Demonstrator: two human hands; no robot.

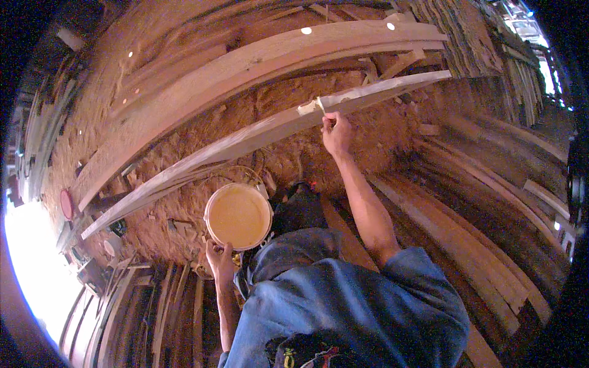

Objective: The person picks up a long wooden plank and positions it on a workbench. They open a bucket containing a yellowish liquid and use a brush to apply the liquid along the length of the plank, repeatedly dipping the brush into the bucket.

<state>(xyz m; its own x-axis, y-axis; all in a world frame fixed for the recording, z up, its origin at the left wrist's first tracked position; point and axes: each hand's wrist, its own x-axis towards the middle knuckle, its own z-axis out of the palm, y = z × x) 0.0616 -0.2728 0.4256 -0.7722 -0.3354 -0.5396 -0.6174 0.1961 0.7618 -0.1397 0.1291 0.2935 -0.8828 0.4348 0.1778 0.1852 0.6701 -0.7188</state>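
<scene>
A long pale plank (245,136) runs across in front of me, its narrow edge facing up. My right hand (337,133) pinches a thin, pale stick-like tool (320,105) against that edge; its exact kind is too small to tell. Beside the tool, a cream-coloured wet-looking patch (307,108) lies on the wood. Lower left, my left hand (219,259) grips the near rim of a round white bucket (208,216), fingers closed on it. Smooth tan-yellow paste or liquid (238,214) fills much of what I see inside the bucket.
Beyond the plank lies a wide curved timber beam (264,56). Wood shavings (294,153) cover the ground. Long boards (454,233) are stacked at the right, more timber strips (147,313) at the lower left. A small red round lid-like thing (66,204) sits at the far left.
</scene>
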